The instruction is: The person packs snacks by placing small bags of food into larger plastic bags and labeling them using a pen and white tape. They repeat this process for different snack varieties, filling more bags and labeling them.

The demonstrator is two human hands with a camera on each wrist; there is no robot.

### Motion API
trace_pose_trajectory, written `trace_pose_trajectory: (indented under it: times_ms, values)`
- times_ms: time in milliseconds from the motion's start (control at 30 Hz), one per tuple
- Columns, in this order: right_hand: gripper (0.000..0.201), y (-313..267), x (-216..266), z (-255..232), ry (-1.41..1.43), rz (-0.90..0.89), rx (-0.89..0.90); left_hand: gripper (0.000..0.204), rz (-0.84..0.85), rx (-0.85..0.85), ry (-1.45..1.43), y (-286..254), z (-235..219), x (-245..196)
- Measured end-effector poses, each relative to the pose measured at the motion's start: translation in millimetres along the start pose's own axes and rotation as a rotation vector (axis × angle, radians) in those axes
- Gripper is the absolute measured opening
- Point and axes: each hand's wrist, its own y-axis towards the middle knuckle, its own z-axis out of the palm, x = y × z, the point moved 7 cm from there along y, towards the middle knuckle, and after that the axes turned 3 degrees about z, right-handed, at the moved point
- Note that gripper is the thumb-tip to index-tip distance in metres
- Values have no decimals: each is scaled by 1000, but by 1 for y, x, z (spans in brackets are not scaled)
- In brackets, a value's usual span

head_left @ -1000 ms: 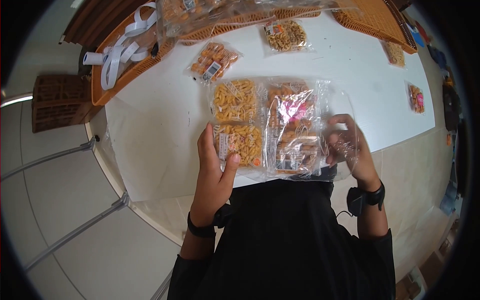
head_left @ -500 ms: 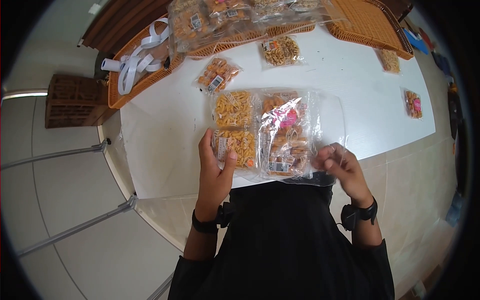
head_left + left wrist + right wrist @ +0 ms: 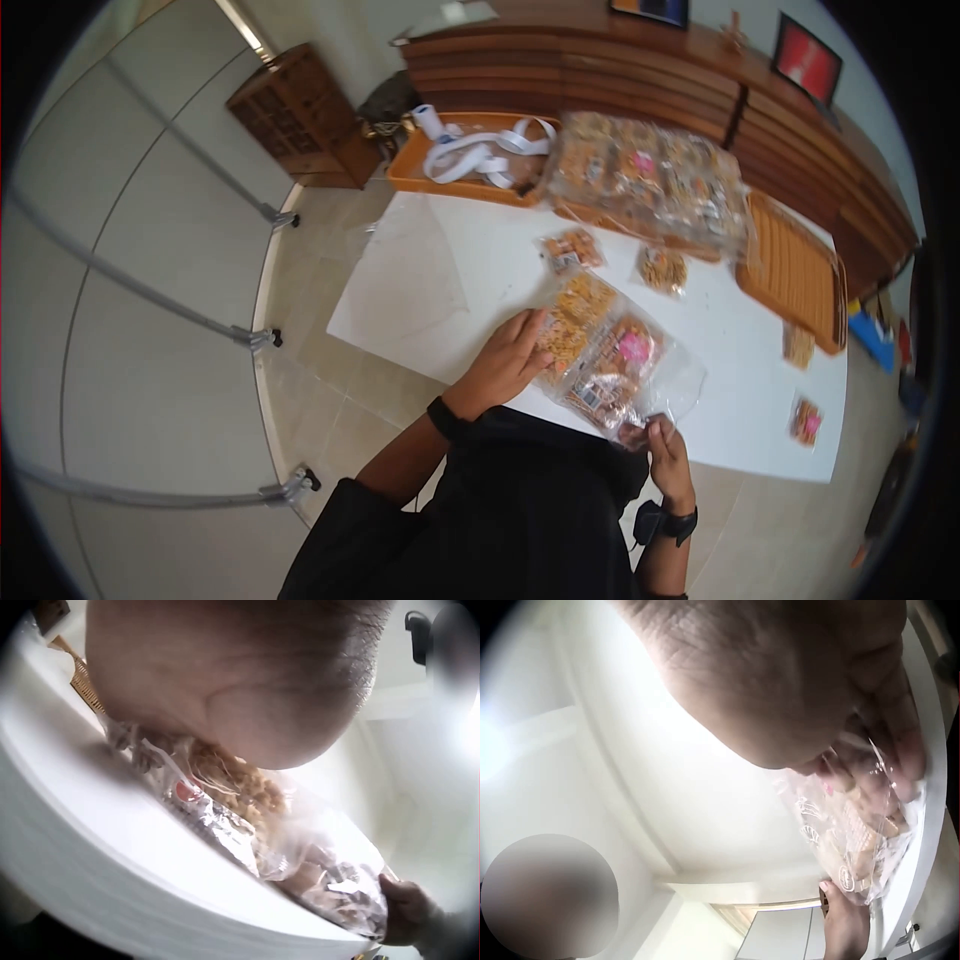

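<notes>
A clear plastic bag (image 3: 610, 365) filled with several snack packs lies slantwise at the near edge of the white table (image 3: 430, 280). My left hand (image 3: 520, 350) lies on the bag's left part, fingers stretched out over the yellow snack packs (image 3: 575, 315). The left wrist view shows the palm (image 3: 240, 675) pressing down on the bag (image 3: 247, 817). My right hand (image 3: 660, 435) pinches the bag's near end at the table edge. In the right wrist view its fingers (image 3: 885, 742) grip the crinkled plastic (image 3: 855, 825).
An orange basket (image 3: 440, 175) with white ribbon stands at the far left. A big bag of snacks (image 3: 650, 180) sits behind. A flat orange tray (image 3: 795, 270) lies to the right. Small snack packs (image 3: 570, 250) (image 3: 662, 268) (image 3: 805, 420) are scattered. A wooden cabinet (image 3: 300, 115) stands beyond.
The head view has swung, so the table now looks slanted and farther off. My left thumb no longer clamps the bag's edge; the hand lies flat. My right hand slid to the bag's near end.
</notes>
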Motion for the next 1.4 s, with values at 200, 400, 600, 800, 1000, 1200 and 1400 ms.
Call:
trace_pose_trajectory:
  times_ms: [200,400,600,800,1000,1200,1400]
  values:
    - [32,-11,3,3,-91,59,181,59,32,-43,199,2,-26,-7]
    - [27,-15,2,2,-141,-72,156,67,-336,-403,542,-42,-97,94]
    - [26,-17,7,-3,-4,-50,159,76,-631,-65,553,-86,-80,158]
    - [32,-8,12,-11,9,-2,144,76,-553,32,452,-95,-89,144]
    - [50,-8,2,-48,302,19,-229,66,-292,-205,329,-34,-150,133]
    - [24,-24,5,-103,551,-103,-653,44,-112,-390,259,137,-197,171]
    - [21,-30,74,-100,129,-180,-943,27,-171,-182,352,185,-164,209]
